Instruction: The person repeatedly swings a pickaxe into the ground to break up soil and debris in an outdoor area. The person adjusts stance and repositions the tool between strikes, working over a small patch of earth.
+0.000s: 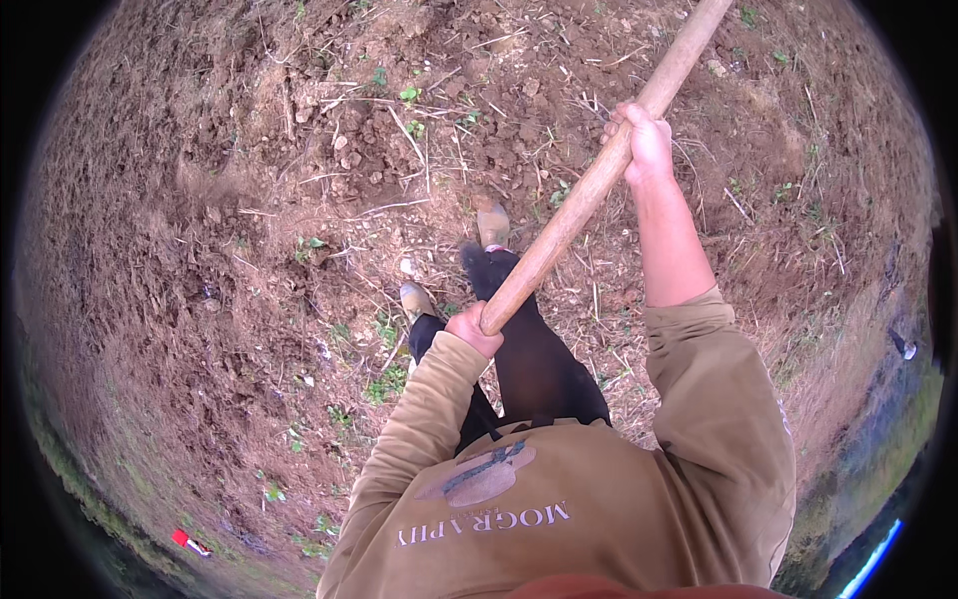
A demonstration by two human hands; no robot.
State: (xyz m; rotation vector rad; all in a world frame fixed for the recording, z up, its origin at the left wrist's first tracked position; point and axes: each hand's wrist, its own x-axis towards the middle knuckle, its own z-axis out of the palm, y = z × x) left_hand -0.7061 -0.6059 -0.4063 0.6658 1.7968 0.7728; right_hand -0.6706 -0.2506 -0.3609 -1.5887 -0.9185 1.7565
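Observation:
A long wooden handle (576, 210) crosses the view on a slant, from near my thighs up to the top edge. My left hand (477, 329) is wrapped around its lower end, in front of my dark trousers. Farther up the shaft, my right hand (645, 142) grips it with the arm stretched forward and the sleeve pushed up. The far end of the handle runs out of the picture, so whatever is fixed to it is hidden. Broken brown soil (359, 150) lies ahead of my feet.
Dry stalks (408, 135), clods and small green weeds (410, 94) are scattered over the ground. My two shoes (492, 224) stand on the soil, one ahead of the other. A small red and white object (191, 542) lies far off at lower left. Grass borders the field's edge.

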